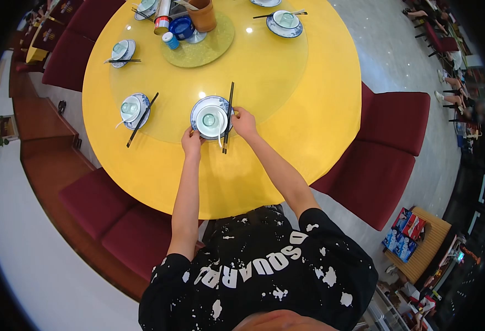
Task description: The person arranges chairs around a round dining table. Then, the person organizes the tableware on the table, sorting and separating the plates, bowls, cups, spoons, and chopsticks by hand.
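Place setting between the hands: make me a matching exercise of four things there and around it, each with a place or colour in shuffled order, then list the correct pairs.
Things:
1. Left hand
2. Right hand
3. Glass
4. Tablecloth

Places and colours:
A. Inside the white bowl
B. Yellow
C. At the near-left edge of the plate
D. Just right of the chopsticks

Pairs: 1-C, 2-D, 3-A, 4-B
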Motion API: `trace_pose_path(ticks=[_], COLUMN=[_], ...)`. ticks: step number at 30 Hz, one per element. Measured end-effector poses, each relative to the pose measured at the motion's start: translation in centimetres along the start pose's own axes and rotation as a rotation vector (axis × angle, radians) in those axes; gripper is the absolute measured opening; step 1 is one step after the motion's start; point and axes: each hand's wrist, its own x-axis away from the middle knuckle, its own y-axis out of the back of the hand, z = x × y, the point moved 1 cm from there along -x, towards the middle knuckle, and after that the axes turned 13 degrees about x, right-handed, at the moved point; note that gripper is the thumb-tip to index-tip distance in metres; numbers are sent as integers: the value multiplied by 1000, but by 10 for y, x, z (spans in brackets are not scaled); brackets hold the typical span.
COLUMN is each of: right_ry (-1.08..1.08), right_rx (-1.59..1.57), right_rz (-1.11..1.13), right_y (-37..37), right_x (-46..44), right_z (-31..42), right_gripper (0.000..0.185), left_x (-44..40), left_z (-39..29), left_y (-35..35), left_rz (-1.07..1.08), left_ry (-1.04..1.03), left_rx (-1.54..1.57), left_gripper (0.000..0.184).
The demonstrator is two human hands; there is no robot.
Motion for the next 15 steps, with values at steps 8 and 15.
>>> trace_pose_path(ticks=[8, 15], right_ry=[-209, -471], right_rx=[77, -626], right_rz=[-568, 64], right_y=[22, -14], right_x=[30, 70], right_z=[-50, -66], right_gripper=[43, 35], left_x=[-20, -47], left_z=[-12, 22], left_y=[61, 101], left_rz=[-331, -159], left_ry=[-183, 67], left_rx=[-43, 318], left_gripper=[35, 21])
